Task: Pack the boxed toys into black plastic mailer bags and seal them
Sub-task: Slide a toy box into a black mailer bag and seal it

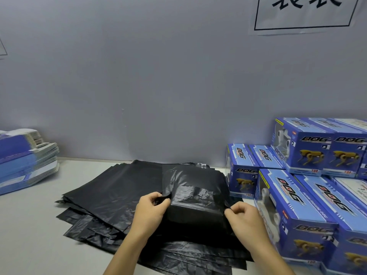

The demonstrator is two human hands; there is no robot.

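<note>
The left hand [151, 209] and right hand [245, 217] pinch the bagged box's [195, 197] black film at 9 and 3 o'clock. Blue toy boxes [309, 197] are stacked at 3 o'clock.

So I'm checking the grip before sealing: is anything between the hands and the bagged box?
Nothing visible. The left hand pinches the black mailer bag at its left edge, and the right hand pinches its right edge. Both touch the plastic directly. The bag sits on the stack of flat black bags.

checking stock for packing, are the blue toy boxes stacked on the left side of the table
No, the blue toy boxes are stacked on the right side of the table, beside the black bags.
</note>
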